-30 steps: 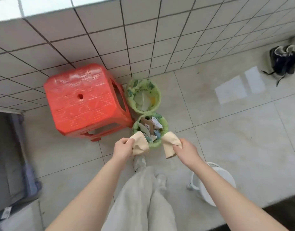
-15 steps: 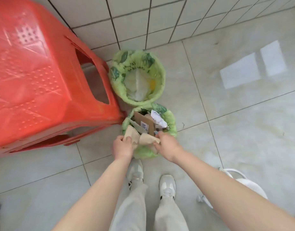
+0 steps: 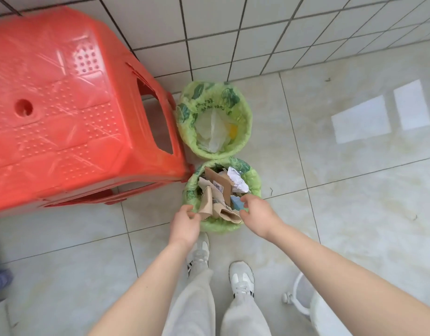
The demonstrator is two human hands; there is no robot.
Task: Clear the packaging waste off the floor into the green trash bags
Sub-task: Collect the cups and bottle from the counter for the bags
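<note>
Two brown paper pieces (image 3: 218,209) lie in the near green bag (image 3: 254,183) (nearly full), between the loosened, empty fingers of left hand (image 3: 184,225) and right hand (image 3: 258,214); no floor waste visible.

Dark green printed characters curve along the inner rim of the far green trash bag (image 3: 215,106), too blurred to read. In the near green trash bag (image 3: 254,180), a brown cardboard piece (image 3: 217,181) carries a small white label (image 3: 218,187), possibly a barcode; nothing there is legible.
</note>
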